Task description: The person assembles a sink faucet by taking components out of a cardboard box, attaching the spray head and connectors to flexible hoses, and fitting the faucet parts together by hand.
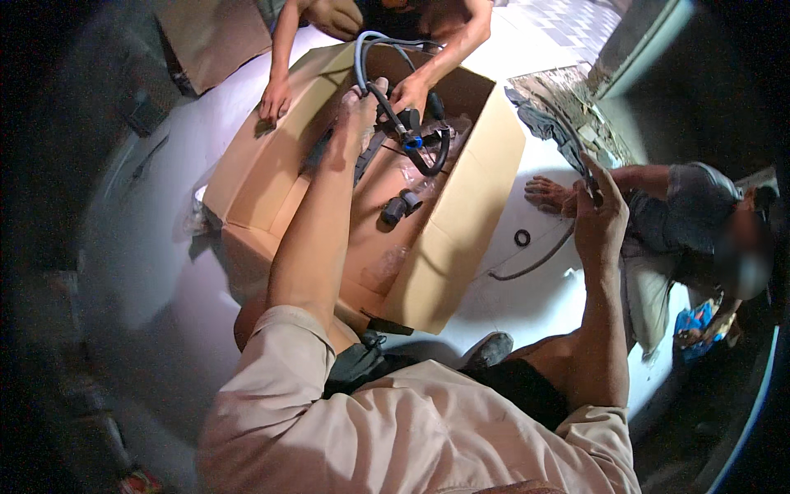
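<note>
Inside an open cardboard box (457,239), my left hand (359,111) grips a grey and black hose (360,62) that loops up over the far side. The hose runs to a black fitting with a blue ring (413,142). A co-worker's hand (409,96) touches the same assembly just right of mine. Lower in the box lies a short black pipe fitting (401,207). My right hand (599,210) is raised outside the box to the right, its fingers pinched around a thin dark hose (568,136); the exact grip is partly hidden.
Another co-worker's hand (276,100) rests on the box's left flap. At right a person kneels with a hand (547,194) on the white floor (514,309). Near it lie a black ring (522,238) and a curved dark tube (535,267). A cardboard piece (214,41) stands at far left.
</note>
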Action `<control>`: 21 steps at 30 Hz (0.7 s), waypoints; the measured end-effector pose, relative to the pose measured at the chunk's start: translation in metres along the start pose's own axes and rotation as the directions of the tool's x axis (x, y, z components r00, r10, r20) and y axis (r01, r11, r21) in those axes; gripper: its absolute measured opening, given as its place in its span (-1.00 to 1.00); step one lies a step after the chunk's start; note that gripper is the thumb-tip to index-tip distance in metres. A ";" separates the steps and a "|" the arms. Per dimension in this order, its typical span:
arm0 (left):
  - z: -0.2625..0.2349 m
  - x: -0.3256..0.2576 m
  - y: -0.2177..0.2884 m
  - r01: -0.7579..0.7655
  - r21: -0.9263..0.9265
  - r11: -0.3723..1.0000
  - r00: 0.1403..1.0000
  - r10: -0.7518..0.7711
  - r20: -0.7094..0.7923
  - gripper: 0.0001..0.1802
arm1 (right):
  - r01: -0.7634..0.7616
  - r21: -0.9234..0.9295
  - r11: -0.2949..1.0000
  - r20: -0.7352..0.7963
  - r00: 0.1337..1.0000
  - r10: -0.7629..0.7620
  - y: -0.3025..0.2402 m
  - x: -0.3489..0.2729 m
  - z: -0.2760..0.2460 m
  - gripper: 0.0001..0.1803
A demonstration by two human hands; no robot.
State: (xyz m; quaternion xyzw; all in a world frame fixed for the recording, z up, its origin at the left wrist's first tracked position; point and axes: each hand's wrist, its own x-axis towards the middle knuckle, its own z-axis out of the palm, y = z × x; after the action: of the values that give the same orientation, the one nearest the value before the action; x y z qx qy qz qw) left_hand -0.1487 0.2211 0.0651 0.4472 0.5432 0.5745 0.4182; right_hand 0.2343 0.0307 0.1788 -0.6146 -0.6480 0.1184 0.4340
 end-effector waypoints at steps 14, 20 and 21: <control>0.012 0.008 -0.036 0.136 0.171 0.976 0.960 -0.087 -0.266 0.06 | -0.312 0.087 0.946 0.239 0.928 0.285 0.012 -0.011 0.021 -0.61; -0.112 0.050 -0.055 0.030 -0.187 0.982 0.801 -0.136 -0.583 -0.06 | -0.517 0.337 0.787 0.466 0.818 0.338 0.036 -0.020 0.087 -0.63; -0.067 0.041 -0.052 0.041 -0.346 0.938 0.816 -0.230 -0.529 -0.20 | -0.572 0.369 0.732 0.457 0.798 0.393 0.063 -0.022 0.077 -0.62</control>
State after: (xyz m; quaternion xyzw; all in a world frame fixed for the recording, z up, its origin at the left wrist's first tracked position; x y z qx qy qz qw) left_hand -0.2241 0.2466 0.0150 0.1444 0.5728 0.7287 0.3466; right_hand 0.2207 0.0545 0.0801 -0.6017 -0.4767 0.4957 0.4062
